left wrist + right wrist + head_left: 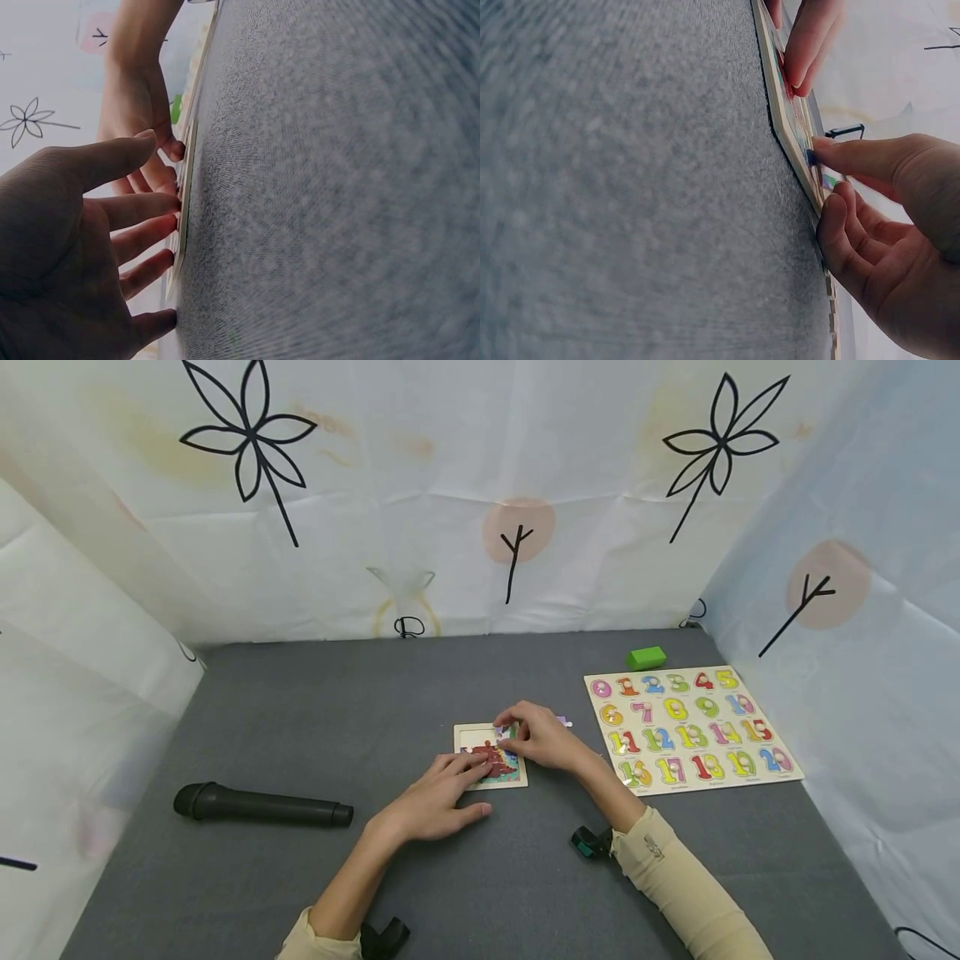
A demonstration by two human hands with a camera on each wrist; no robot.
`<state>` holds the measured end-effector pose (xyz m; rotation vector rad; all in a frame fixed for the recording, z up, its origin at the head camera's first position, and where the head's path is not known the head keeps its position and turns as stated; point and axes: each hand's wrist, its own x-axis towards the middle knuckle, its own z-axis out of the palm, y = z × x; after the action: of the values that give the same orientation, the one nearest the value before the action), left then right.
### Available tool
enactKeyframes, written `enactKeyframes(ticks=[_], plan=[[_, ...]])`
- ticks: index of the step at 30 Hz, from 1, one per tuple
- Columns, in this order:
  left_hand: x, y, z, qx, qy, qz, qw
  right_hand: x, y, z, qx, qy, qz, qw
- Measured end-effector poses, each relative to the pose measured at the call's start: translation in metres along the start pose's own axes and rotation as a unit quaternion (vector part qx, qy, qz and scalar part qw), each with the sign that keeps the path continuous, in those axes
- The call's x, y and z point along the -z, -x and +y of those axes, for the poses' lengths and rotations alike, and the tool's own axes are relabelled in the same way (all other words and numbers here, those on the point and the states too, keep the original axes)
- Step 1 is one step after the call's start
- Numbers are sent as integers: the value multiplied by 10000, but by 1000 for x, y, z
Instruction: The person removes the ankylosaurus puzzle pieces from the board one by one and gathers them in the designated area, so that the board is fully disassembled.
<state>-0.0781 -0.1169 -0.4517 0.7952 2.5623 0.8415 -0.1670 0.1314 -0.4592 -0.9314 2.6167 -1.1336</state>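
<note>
A small wooden jigsaw tray (491, 784) with a reddish-brown and blue picture lies mid-table. My left hand (435, 802) rests with spread fingers on its lower left part; in the left wrist view the fingertips of that left hand (60, 240) touch the tray's surface, thumb raised. Over the upper right corner, my right hand (547, 739) bends its thumb and fingers. From the right wrist, a small coloured piece (829, 181) shows between thumb and fingers of the right hand (900, 247), at the tray's edge. The fingers hide part of the picture.
Beyond the right hand lies a purple piece (565, 722). A number board (697, 784) spans the table's right side, a green block (647, 658) behind it. At the left lies a black microphone (262, 806). Patterned white cloth (450, 460) hangs around the table.
</note>
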Motion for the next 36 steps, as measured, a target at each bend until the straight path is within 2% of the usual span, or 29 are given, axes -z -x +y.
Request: enactKeyframes(ticks=[9,16,21,25,36], plan=[[-2,-1,-1,122,18,-59,9999,4,3,4,-177,-214,38,9996],[-2,0,-1,117,43,-53,9999,12,8,5,-367,-734,-8,9966],[-2,0,0,119,66,-13,9999,20,15,10,-369,-955,-29,9947],[-1,0,1,145,73,-21,9999,28,22,11,-533,-1108,-40,9924],[-1,0,2,198,72,-69,9998,50,42,25,-939,-1006,283,9901]])
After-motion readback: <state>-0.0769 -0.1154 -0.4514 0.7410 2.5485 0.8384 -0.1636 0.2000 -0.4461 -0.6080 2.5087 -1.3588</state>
